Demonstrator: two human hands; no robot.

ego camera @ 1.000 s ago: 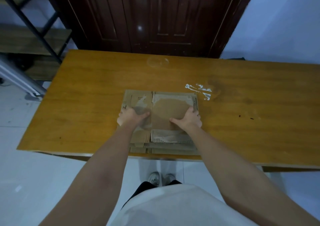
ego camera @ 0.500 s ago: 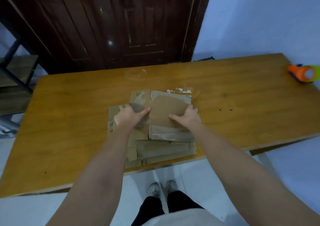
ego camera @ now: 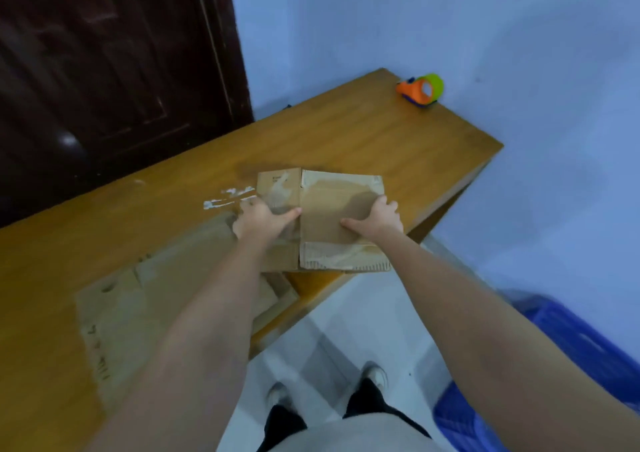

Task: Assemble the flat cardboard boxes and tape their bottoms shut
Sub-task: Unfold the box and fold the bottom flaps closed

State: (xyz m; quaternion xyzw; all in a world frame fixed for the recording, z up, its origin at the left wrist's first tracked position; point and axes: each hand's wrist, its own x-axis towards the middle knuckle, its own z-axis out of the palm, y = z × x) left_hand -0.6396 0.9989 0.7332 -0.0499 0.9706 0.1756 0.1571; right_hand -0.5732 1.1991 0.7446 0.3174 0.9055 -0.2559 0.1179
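Observation:
A flat brown cardboard box (ego camera: 329,209) with old tape marks is held just above the wooden table (ego camera: 381,140), near its right end. My left hand (ego camera: 259,219) grips its left edge, thumb on top. My right hand (ego camera: 377,218) grips its right edge the same way. Another flat cardboard box (ego camera: 149,306) lies on the table to the left, partly under my left arm and blurred. An orange and green tape dispenser (ego camera: 420,90) sits at the table's far right corner.
White tape scraps (ego camera: 228,197) stick to the table left of the held box. A dark wooden door (ego camera: 104,71) stands behind the table. A blue plastic crate (ego camera: 554,365) is on the floor at lower right. My shoes are below the table edge.
Both hands have carried the top flat box to the right, off the pile, toward the table's right end. The view has swung right and the tape dispenser is now nearer.

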